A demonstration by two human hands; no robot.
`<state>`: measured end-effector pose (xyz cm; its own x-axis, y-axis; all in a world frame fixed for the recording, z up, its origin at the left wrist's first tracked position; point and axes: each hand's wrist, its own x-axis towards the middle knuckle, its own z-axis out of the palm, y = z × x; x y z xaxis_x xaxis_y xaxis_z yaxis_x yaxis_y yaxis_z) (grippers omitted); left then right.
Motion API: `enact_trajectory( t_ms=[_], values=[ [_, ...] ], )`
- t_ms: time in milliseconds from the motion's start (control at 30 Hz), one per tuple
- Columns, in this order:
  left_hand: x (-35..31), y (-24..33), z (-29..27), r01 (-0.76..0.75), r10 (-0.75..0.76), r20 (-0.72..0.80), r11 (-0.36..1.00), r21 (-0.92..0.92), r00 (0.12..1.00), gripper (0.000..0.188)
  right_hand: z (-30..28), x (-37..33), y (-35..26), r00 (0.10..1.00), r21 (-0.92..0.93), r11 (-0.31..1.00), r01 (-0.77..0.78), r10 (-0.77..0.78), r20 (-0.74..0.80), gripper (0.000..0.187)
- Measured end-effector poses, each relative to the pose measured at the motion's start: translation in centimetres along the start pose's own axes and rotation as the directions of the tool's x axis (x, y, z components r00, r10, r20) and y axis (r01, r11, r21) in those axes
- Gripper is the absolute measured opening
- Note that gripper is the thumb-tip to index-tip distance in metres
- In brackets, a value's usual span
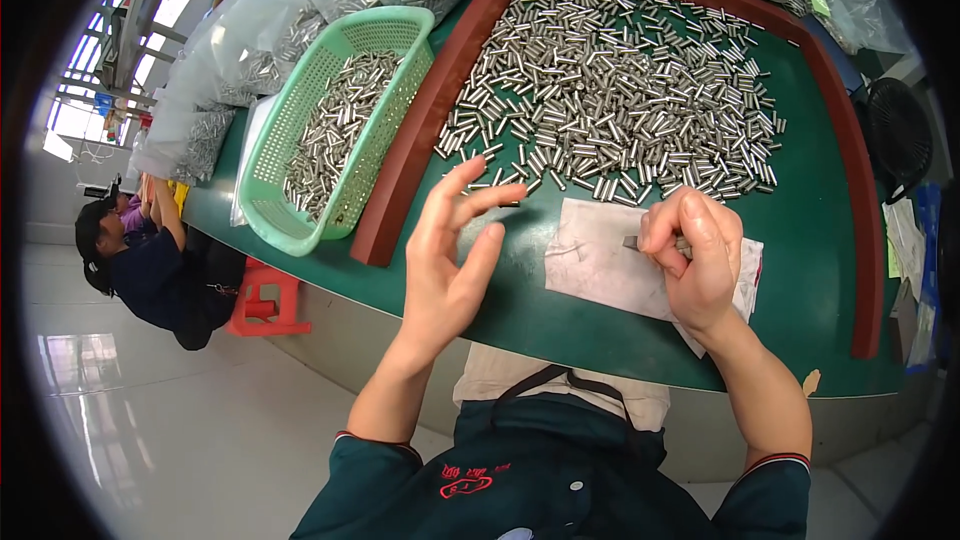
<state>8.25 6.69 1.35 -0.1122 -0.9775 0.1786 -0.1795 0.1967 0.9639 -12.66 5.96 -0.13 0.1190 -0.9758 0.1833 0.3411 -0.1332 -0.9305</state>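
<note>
My left hand (445, 255) is open over the green table, thumb and fingers apart. Its fingertips are beside the near left edge of a wide spread of short metal pins (610, 90). A dark pin (510, 203) lies just under one fingertip. My right hand (700, 255) is closed above a pale, stained cloth (590, 255). A small grey metal piece (631, 242) sticks out from its curled fingers toward the left; the rest of it is hidden in the grip, so its kind is unclear.
A dark red raised frame (400, 180) borders the pins on the left, back and right. Left of it stands a green perforated basket (265, 205) of pins. Clear bags (240, 55) of metal parts line the back left. A seated person (160, 260) works at the far left, by a red stool (275, 305).
</note>
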Motion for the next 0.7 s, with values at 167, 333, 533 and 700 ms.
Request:
enact_trajectory(
  t_ms=[167, 333, 533, 700],
  values=[
    [2.2, -1.4, -0.6, -0.313, 0.337, 0.105, 0.659, 0.684, 0.936, 0.012, 0.4, 0.0, 0.0, 1.000, -0.003, 1.000, 0.002, -0.002, 0.004, 0.037],
    [3.6, -1.6, 0.5, -0.347, 0.291, 0.218, 0.528, 0.775, 0.932, 0.012, 0.4, 0.2, 0.0, 1.000, -0.002, 1.000, -0.002, 0.002, 0.004, 0.037],
    [5.0, -0.9, 1.1, -0.387, 0.206, 0.328, 0.442, 0.809, 0.922, 0.008, 0.4, 0.2, -0.6, 1.000, -0.009, 1.000, -0.021, 0.021, 0.002, 0.036],
    [6.2, -1.8, 2.0, -0.060, 0.024, 0.233, 0.987, 0.146, 0.972, 0.005, 0.6, 0.0, -1.1, 0.998, -0.022, 0.998, -0.054, 0.053, -0.021, 0.035]
  ],
)
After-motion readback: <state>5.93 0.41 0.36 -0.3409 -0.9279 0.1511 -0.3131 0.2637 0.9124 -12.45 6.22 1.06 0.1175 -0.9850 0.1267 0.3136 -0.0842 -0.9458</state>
